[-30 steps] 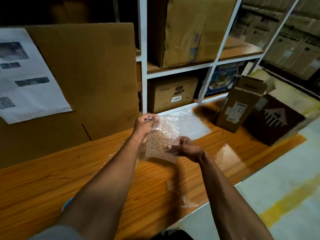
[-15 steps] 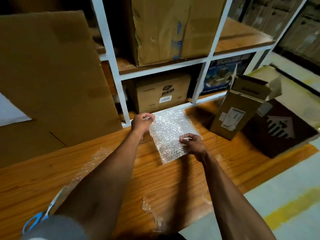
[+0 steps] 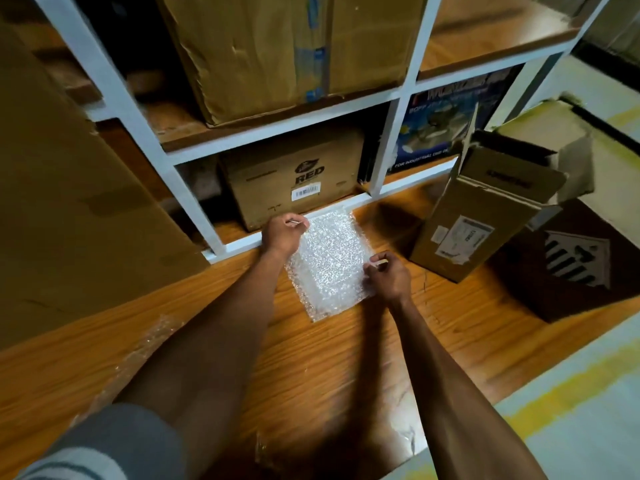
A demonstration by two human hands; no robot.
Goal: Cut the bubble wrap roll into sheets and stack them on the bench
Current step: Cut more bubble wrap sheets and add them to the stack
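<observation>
A sheet of bubble wrap (image 3: 329,265) lies flat on the wooden bench (image 3: 346,375) in the middle of the frame, its far edge touching the white frame of the shelf (image 3: 194,209). The left hand (image 3: 282,235) holds the sheet's upper left corner, fingers curled and pinching the edge. The right hand (image 3: 388,277) sits at the sheet's right edge, thumb and fingertips pinched on the wrap. Whether one sheet or several lie there I cannot tell. A strip of loose bubble wrap (image 3: 138,355) trails along the bench at lower left, partly under the left arm. An open cardboard box (image 3: 481,216) stands tilted on the bench at right, beside a dark box with a white arrow mark (image 3: 575,261). Behind the sheet, on the bottom shelf, sits a brown box marked RED (image 3: 294,178). A big cardboard panel (image 3: 69,188) leans at upper left
</observation>
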